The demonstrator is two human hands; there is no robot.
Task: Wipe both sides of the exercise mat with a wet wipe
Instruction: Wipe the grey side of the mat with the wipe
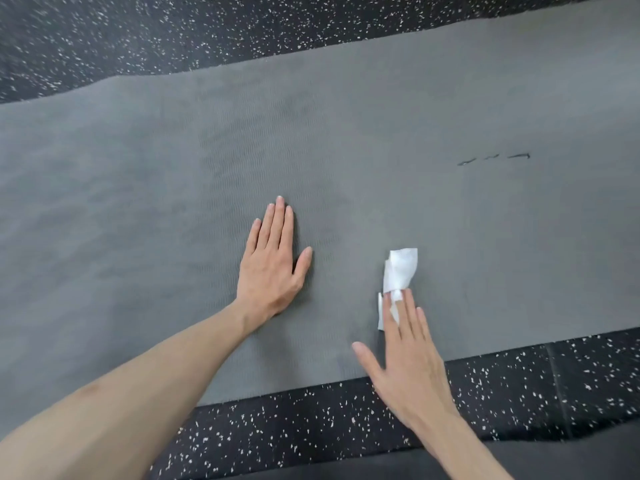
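A grey exercise mat (381, 133) lies flat on the floor and fills most of the head view. My left hand (273, 265) rests palm down on the mat near its middle, fingers straight and together. My right hand (405, 355) lies flat with straight fingers over the mat's near edge, its fingertips pressing the lower end of a crumpled white wet wipe (398, 275). The rest of the wipe sticks out beyond the fingertips onto the mat.
Black rubber flooring with white speckles (311, 427) borders the mat in front and behind (138, 36). A few short dark marks (495, 158) show on the mat at the right. A darker smooth surface (554, 459) lies at the bottom right.
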